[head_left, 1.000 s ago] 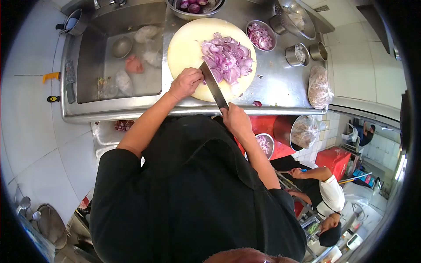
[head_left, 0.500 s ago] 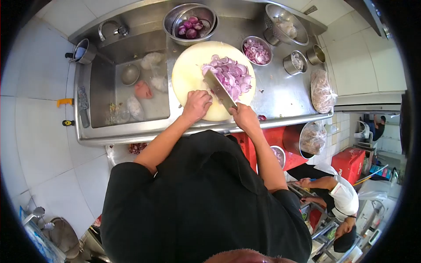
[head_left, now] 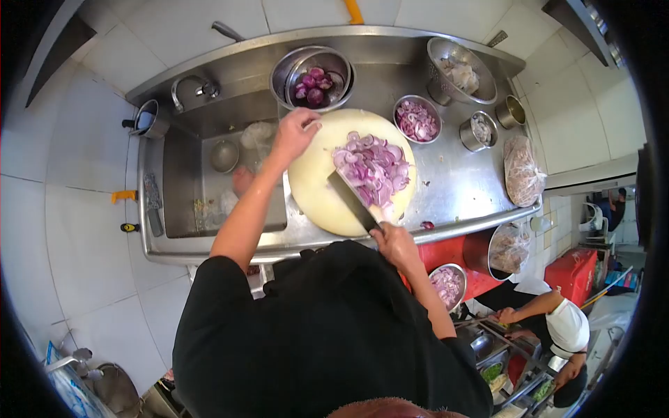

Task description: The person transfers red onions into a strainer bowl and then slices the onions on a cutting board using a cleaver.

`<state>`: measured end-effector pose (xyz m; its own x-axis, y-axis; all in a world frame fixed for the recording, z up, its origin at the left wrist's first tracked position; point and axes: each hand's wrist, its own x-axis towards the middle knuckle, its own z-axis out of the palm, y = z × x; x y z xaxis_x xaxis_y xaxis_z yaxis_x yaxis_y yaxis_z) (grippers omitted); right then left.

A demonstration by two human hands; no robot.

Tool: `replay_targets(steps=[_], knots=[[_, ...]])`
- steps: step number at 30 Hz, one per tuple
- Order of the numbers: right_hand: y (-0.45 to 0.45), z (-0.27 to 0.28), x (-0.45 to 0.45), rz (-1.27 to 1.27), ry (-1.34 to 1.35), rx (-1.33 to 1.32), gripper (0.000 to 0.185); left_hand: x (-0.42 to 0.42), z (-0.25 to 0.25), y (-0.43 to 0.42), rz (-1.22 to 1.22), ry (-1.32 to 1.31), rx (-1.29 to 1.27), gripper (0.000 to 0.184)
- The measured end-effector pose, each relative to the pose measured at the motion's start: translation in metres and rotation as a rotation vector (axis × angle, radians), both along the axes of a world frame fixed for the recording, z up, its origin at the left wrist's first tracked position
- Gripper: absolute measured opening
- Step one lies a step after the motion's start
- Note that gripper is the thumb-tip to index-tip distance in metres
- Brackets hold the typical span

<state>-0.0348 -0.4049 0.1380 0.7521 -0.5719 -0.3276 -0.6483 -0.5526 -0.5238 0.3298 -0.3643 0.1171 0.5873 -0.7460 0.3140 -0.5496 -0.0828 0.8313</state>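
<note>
My right hand (head_left: 395, 245) grips the handle of a cleaver (head_left: 352, 200), its broad blade resting at the near-left side of a heap of sliced red onion (head_left: 375, 167). The slices lie on a round, pale cutting board (head_left: 313, 202). Over the board's far-left edge is my left hand (head_left: 295, 134), its fingers bent and a little apart, with nothing visible in them. Just beyond that hand, several whole peeled red onions (head_left: 313, 85) sit in nested metal bowls (head_left: 279, 78).
Right of the board stand a bowl of sliced onion (head_left: 417, 120), a colander (head_left: 435, 89), small metal pots (head_left: 468, 136) and a filled plastic bag (head_left: 524, 171). A sink (head_left: 185, 150) with a faucet (head_left: 202, 90) lies left. Another person (head_left: 566, 324) works at lower right.
My left hand has left the near side of the board and moved up and left toward the onion bowls. The cleaver stays beside the slices in my right hand. The view has shifted.
</note>
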Motion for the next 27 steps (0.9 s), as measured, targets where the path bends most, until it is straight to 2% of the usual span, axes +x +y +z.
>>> replay_targets(steps=[3, 6, 9, 10, 13, 17, 20, 22, 23, 24, 26, 27], knots=[[0.005, -0.005, 0.009, 0.072, 0.059, 0.014, 0.031, 0.065, -0.01, -0.049, 0.141, 0.063, 0.161, 0.034], [0.005, -0.008, 0.016, 0.094, 0.098, 0.04, 0.032, 0.122, -0.061, -0.096, 0.101, -0.03, 0.224, 0.051], [0.002, -0.014, 0.019, 0.068, 0.126, 0.045, 0.033, 0.134, -0.076, -0.129, 0.045, -0.138, 0.345, 0.067], [0.0, -0.016, 0.019, 0.064, 0.139, 0.067, 0.034, 0.137, -0.075, -0.141, 0.087, -0.13, 0.533, 0.085], [-0.004, -0.015, 0.02, 0.04, 0.115, 0.119, 0.036, 0.146, -0.08, -0.157, 0.146, 0.281, 0.592, 0.1], [-0.012, -0.018, 0.022, 0.038, 0.189, 0.189, 0.037, 0.143, -0.103, -0.177, 0.357, 0.284, 0.624, 0.092], [-0.016, -0.013, 0.026, 0.039, 0.194, 0.227, 0.038, 0.127, -0.084, -0.165, 0.231, 0.092, 0.587, 0.073], [-0.018, -0.014, 0.029, 0.063, 0.187, 0.235, 0.04, 0.125, -0.094, -0.167, 0.227, 0.079, 0.634, 0.062], [-0.018, -0.017, 0.026, 0.054, 0.184, 0.237, 0.04, 0.131, -0.099, -0.168, 0.136, 0.048, 0.632, 0.066], [-0.018, -0.025, 0.024, 0.071, 0.183, 0.239, 0.041, 0.136, -0.106, -0.172, 0.127, 0.086, 0.643, 0.064], [-0.017, -0.015, 0.024, 0.06, 0.166, 0.243, 0.04, 0.153, -0.134, -0.174, -0.195, 0.547, 0.42, 0.059], [-0.017, -0.012, 0.025, 0.063, 0.156, 0.245, 0.04, 0.169, -0.152, -0.184, -0.168, 0.49, 0.518, 0.062]])
